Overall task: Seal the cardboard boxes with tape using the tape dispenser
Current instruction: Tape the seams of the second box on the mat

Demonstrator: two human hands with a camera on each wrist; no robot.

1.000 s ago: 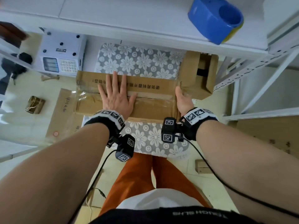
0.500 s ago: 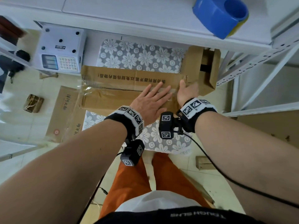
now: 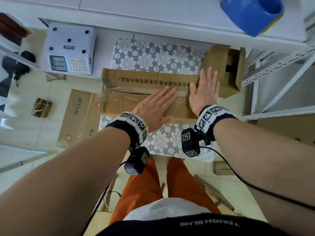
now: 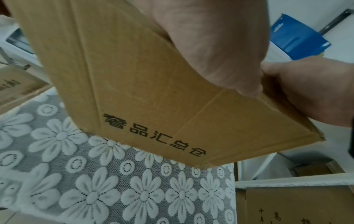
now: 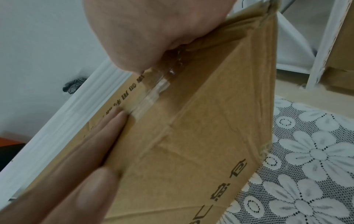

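Observation:
A long cardboard box (image 3: 136, 82) lies on a flower-patterned cloth (image 3: 158, 53), with clear tape (image 3: 119, 90) along its top seam. My left hand (image 3: 163, 106) lies flat on the right half of the seam, fingers straight and pointing right. My right hand (image 3: 202, 82) presses flat on the box's right end, fingers spread. In the right wrist view the left hand's fingers (image 5: 91, 151) lie by the tape (image 5: 153, 94). The left wrist view shows the box's printed side (image 4: 153, 133). The blue tape dispenser (image 3: 252, 12) sits on the white shelf above, held by neither hand.
A second, open cardboard box (image 3: 226, 68) stands right behind my right hand. A white weighing scale (image 3: 68, 48) sits at the left. Flattened cardboard (image 3: 81, 113) lies on the floor. A white metal rack (image 3: 272, 65) stands to the right.
My left hand slid to the right along the taped seam, towards the right hand. My right hand moved from the box's right edge up onto the top and spread flat.

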